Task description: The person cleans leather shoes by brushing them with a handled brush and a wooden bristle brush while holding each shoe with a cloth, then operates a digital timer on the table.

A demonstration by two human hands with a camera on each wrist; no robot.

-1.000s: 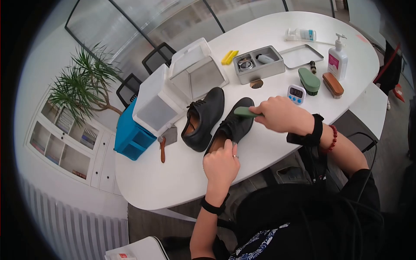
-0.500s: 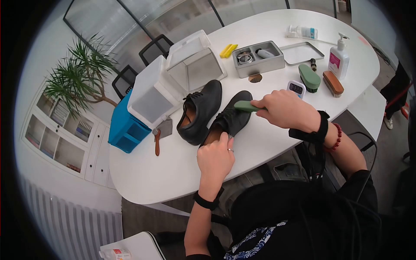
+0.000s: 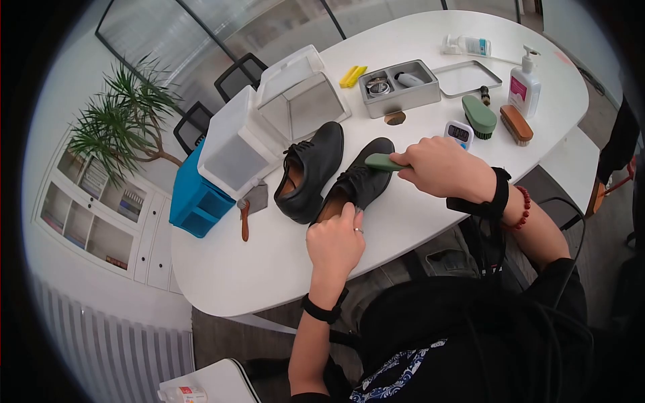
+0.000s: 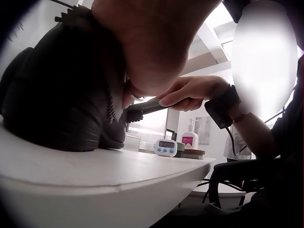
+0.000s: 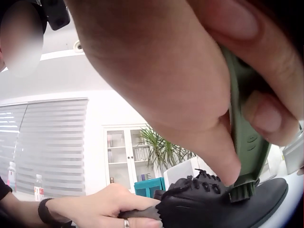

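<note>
My left hand (image 3: 334,243) grips a black lace-up shoe (image 3: 371,188) at its opening, the thumb side by the tan insole. A grey cloth (image 5: 142,216) with a zigzag edge lies between those fingers and the shoe's side. In my right hand (image 3: 445,168) is a green-handled shoe brush (image 3: 381,162). Its short dark bristles (image 5: 243,191) are at the shoe's upper, just ahead of the laces. The matching black shoe (image 3: 312,174) stands upright to the left, close beside it.
White shoe boxes (image 3: 235,158), a blue holder (image 3: 198,201) and a brown-handled tool (image 3: 244,221) are left. Behind stand a metal tin (image 3: 401,101) and yellow brush (image 3: 352,76). A timer (image 3: 459,133), green brush (image 3: 478,115), wooden brush (image 3: 516,125) and pump bottle (image 3: 525,87) are right.
The head view has shifted slightly, moving the table and shoes up and left in frame. Both hands keep their holds, and the brush stays near the same part of the shoe.
</note>
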